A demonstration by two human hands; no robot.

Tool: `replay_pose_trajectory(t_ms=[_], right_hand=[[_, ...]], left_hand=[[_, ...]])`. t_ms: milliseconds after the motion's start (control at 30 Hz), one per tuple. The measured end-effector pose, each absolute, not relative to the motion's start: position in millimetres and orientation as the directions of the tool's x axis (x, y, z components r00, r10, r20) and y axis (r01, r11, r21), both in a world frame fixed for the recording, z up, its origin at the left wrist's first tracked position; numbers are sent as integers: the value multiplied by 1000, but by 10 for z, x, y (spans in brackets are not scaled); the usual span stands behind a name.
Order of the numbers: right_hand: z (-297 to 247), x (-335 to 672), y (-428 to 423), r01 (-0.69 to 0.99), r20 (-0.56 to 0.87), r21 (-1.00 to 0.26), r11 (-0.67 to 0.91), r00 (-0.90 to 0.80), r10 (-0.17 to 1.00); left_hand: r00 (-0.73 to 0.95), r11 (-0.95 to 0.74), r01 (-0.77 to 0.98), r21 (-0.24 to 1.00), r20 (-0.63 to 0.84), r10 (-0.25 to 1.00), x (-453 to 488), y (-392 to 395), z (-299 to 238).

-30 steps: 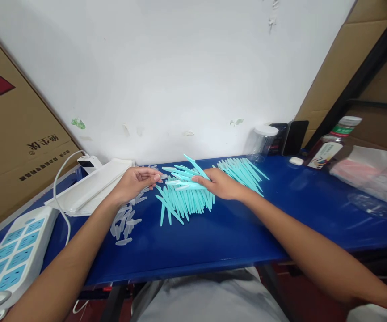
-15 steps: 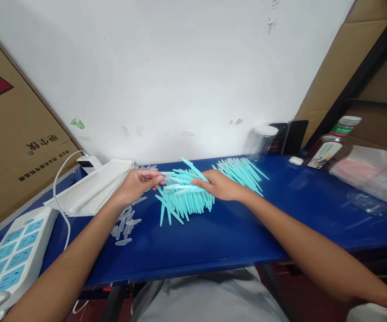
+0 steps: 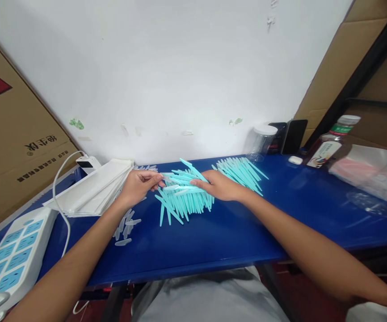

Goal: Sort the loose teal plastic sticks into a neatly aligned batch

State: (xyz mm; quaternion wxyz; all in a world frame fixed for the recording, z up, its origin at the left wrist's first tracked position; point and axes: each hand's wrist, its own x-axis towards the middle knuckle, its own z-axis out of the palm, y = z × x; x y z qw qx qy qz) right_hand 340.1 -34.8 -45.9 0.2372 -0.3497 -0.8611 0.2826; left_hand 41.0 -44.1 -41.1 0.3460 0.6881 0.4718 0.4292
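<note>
My right hand (image 3: pixel 223 184) is closed round a bunch of turquoise eyebrow razors (image 3: pixel 185 178), which fan out towards the left. Thumb and fingers of my left hand (image 3: pixel 144 182) pinch a translucent blade cap (image 3: pixel 166 175) at the tip of one razor in that bunch; how far the cap sits on it I cannot tell. Below the hands lies a pile of turquoise razors (image 3: pixel 190 203) on the blue table. A second row of razors (image 3: pixel 242 174) rests beyond my right hand. Loose translucent caps (image 3: pixel 126 226) are scattered by my left wrist, with more caps (image 3: pixel 146 168) behind my left hand.
White flat sheets or bags (image 3: pixel 89 192) are stacked at left, near a power strip (image 3: pixel 12 255) and a white cable (image 3: pixel 57 205). A clear jar (image 3: pixel 261 141), a phone (image 3: pixel 295 137), a bottle (image 3: pixel 330 143) and a pink-filled bag (image 3: pixel 364 170) stand at right. A wall (image 3: pixel 180 80) closes the back.
My left wrist has moved slightly right and down, covering a few of the loose caps. The right hand keeps its grip on the razors, nearly still.
</note>
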Motion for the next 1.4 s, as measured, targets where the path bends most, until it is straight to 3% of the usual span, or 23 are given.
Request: replay_pose_trajectory(t_ms=[267,533,933,1400], right_hand=[[-441,3397,-363,466,213,-661,588,-635,743],[-446,3395,-367,451,226,-664,596,-639,735],[-438,3382,-389,443,258,-665,601,-619,742],[-493,3335,-390,451,281,-650,612,-605,745]], left_hand=[[22,-308,305,901,317,948,464,-451,-428],[51,-308,282,908,307,950,539,-504,-450],[-58,-291,151,945,303,951,634,-540,-482],[-61,-241,157,958,253,966,712,-566,-538]])
